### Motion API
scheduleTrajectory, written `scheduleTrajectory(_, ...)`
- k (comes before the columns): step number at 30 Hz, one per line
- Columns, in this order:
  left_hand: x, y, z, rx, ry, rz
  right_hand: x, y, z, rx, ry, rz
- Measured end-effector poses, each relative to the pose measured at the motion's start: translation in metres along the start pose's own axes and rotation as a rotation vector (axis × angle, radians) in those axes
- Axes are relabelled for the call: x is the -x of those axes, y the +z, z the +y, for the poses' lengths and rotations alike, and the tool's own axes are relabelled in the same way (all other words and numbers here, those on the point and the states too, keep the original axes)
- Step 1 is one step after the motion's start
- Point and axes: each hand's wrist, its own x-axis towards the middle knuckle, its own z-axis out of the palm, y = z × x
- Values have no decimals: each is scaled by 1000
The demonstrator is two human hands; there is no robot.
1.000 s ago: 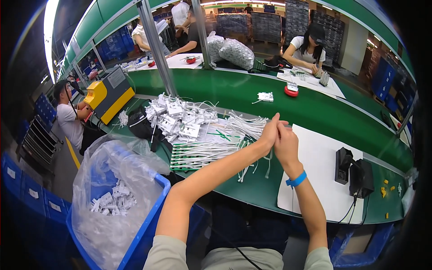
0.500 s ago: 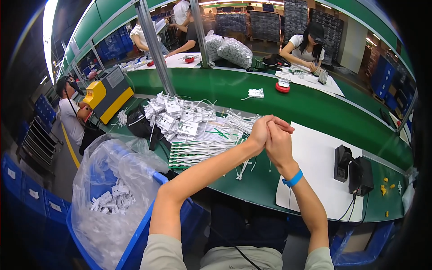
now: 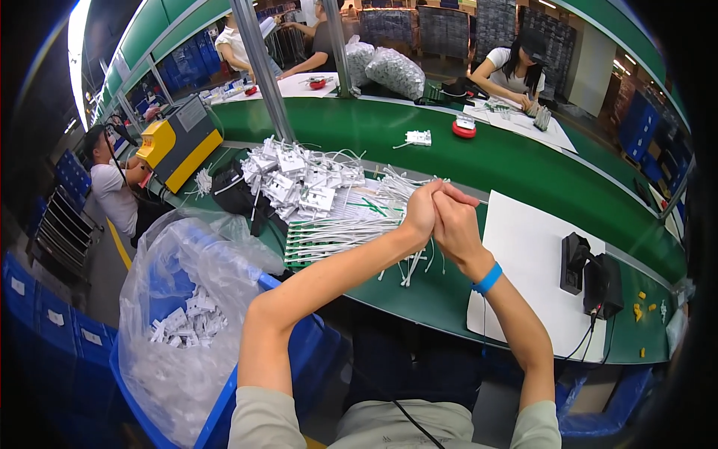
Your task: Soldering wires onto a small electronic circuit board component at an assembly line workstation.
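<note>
Green bench (image 3: 523,161); hands seemingly clasped: left hand (image 3: 420,213), right hand (image 3: 456,224).

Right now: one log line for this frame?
left hand: pressed to right hand, fingers closed | held item: hidden | below: white cable bundles | bench: green

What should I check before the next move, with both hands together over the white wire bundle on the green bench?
1. Left hand and right hand touching, raised above the bench: ok.
2. What is pinched between the hands: cannot tell, the fingers hide it.
3. Bundle of thin white wires lying flat on the green bench top beneath the hands: ok.
4. Heap of white plastic connector parts behind the wires, apart from both hands: ok.
5. Blue bin lined with a clear plastic bag at the left elbow, holding white parts: ok.
6. White sheet by the right forearm, black device at its far edge: ok.
</note>
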Motion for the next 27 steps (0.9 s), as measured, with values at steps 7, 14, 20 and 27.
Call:
scheduleTrajectory(7,-8,2,-10,-117,35,-9,8,-3,15,-36,7,3)
scheduleTrajectory(14,0,23,16,-633,277,20,-9,-50,16,-289,439,98)
scheduleTrajectory(20,9,23,23,-619,229,-126,1,-60,24,-488,502,49)
scheduleTrajectory(27,14,46,24,-575,357,-59,-4,-69,-8,-700,569,143)
